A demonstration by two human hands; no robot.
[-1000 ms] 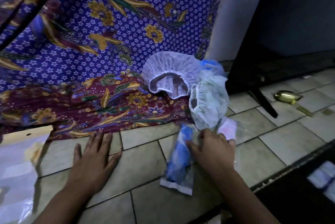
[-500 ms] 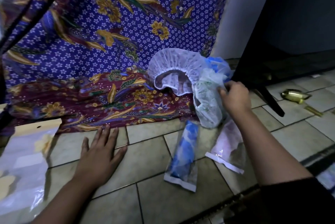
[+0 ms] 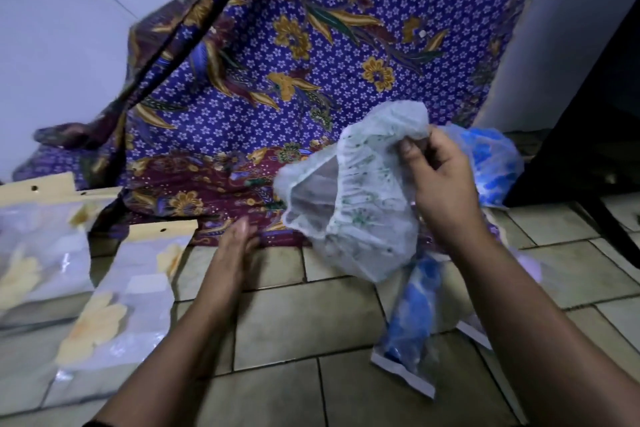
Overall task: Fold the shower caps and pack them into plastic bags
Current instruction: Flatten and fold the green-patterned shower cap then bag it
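Now your right hand (image 3: 440, 184) pinches the white shower cap (image 3: 353, 205) above the tiled floor (image 3: 294, 322) while your left hand (image 3: 235, 246) hovers near it, fingers loose; it looks light, limp and slippery, so grip it at the elastic rim.

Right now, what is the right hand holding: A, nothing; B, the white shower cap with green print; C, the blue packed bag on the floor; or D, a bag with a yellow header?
B: the right hand pinches the white shower cap with green print by its edge, above the tiles.
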